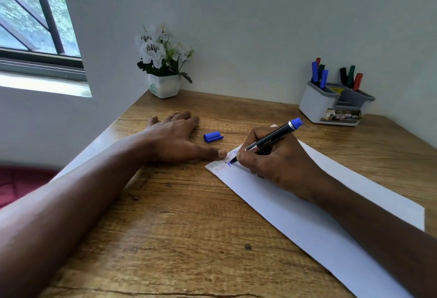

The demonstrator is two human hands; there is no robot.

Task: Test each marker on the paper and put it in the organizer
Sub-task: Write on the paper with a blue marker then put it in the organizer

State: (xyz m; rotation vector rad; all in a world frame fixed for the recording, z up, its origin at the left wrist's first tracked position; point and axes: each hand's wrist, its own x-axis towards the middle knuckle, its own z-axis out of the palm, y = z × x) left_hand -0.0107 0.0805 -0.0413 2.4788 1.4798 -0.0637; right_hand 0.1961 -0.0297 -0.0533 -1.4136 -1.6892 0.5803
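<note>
My right hand (276,156) grips an uncapped blue marker (274,135), its tip touching the white paper (307,222) near the top left corner, where green, red and blue scribbles show. My left hand (172,137) lies flat on the wooden table, thumb pressing the paper's corner. The marker's blue cap (212,137) lies on the table between both hands. A white and grey organizer (331,104) stands at the back right with several markers upright in it.
A white pot of white flowers (163,66) stands in the back left corner of the wooden table (189,226). Walls close off the back and left. A window is at the upper left; something red lies below the table's left edge.
</note>
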